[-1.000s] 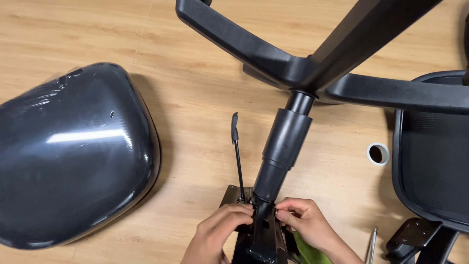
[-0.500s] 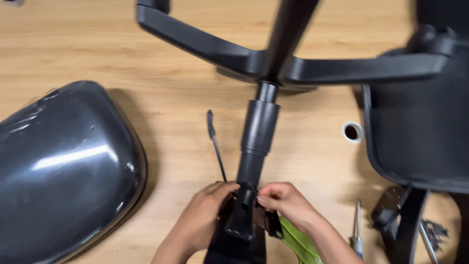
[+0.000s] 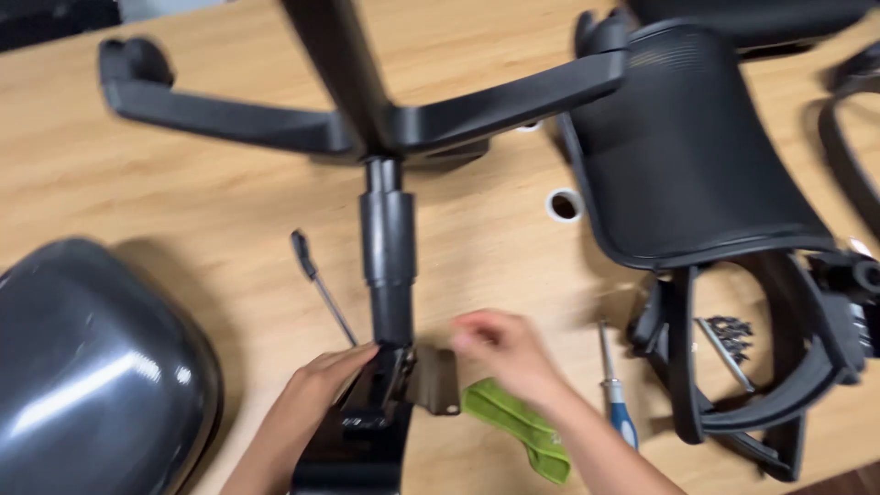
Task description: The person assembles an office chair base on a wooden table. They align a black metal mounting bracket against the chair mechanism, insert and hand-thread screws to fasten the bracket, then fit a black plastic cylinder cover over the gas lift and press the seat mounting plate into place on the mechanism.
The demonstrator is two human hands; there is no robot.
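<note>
An upturned black chair base stands over a black gas cylinder that goes down into a black metal seat mechanism on the wooden floor. My left hand rests on the mechanism's left side, fingers against it. My right hand hovers blurred just right of the mechanism with fingers apart, holding nothing. A thin black lever sticks out to the left of the cylinder. A green cloth lies under my right forearm.
A glossy black seat shell lies at left. A black mesh chair back with its frame sits at right. A blue-handled screwdriver, a pile of screws and a small white ring lie on the floor.
My right hand has come off the mechanism and moved right. The view has shifted, so the mesh back and its frame show more at right.
</note>
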